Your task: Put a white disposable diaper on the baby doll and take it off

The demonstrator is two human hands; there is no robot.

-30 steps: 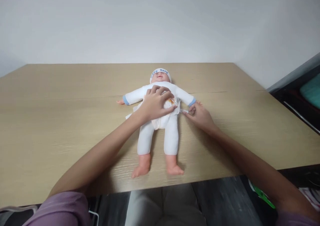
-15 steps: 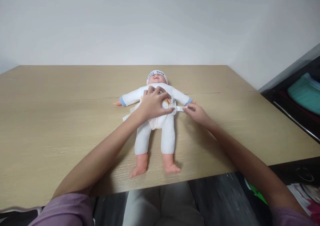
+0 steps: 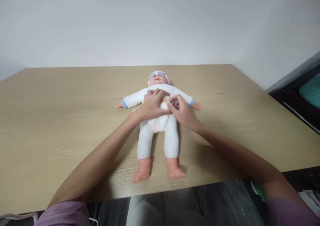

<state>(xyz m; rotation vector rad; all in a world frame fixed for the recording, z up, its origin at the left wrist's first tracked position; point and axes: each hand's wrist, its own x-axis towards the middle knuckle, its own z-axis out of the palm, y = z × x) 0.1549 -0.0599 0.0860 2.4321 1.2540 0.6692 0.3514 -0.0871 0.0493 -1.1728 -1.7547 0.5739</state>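
A baby doll (image 3: 160, 132) in a white suit and a white cap lies on its back on the wooden table (image 3: 62, 126), feet toward me. A white diaper (image 3: 160, 122) sits around its waist. My left hand (image 3: 152, 105) presses flat on the doll's belly, on the diaper's front. My right hand (image 3: 181, 110) lies against the doll's right side, its fingers pinched on the diaper's tab at the waist and touching my left hand's fingers. The tab itself is hidden under my fingers.
A white wall rises behind the table. At the right stands a dark shelf (image 3: 297, 102) with a teal cloth (image 3: 311, 90) on it. My grey-trousered knees (image 3: 165, 209) show below the table's near edge, over a dark floor.
My right hand has drawn the diaper's tab from the doll's outstretched side inward onto its waist. My left hand has stayed on the belly.
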